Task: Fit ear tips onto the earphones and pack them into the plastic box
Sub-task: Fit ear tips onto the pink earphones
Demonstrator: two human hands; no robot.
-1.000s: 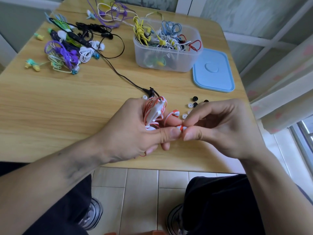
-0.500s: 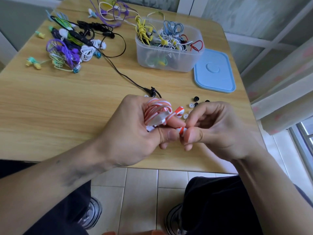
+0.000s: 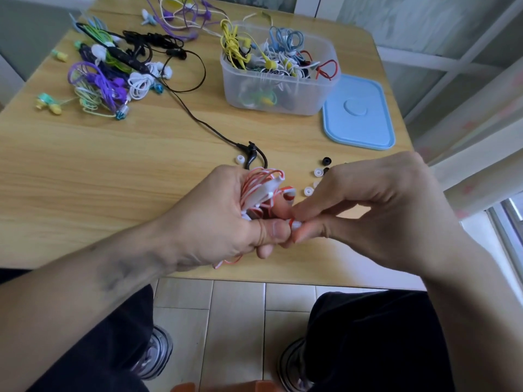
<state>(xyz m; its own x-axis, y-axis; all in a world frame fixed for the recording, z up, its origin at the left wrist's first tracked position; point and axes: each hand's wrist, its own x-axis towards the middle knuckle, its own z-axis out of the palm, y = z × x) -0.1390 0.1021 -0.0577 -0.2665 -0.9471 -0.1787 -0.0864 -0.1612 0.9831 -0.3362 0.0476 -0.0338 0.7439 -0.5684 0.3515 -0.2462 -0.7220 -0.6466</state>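
Earbud (image 3: 293, 223) red-white, long axis roughly left-right, tip end toward right hand (image 3: 376, 210) — thumb and forefinger pinch it. Left hand (image 3: 226, 219) grips coiled red-white cable (image 3: 261, 188) over table's (image 3: 113, 171) near edge — plastic box (image 3: 278, 91) well behind.

Soft daylight from the right, faint shadows, wide-angle bending at the edges, slight blur throughout.
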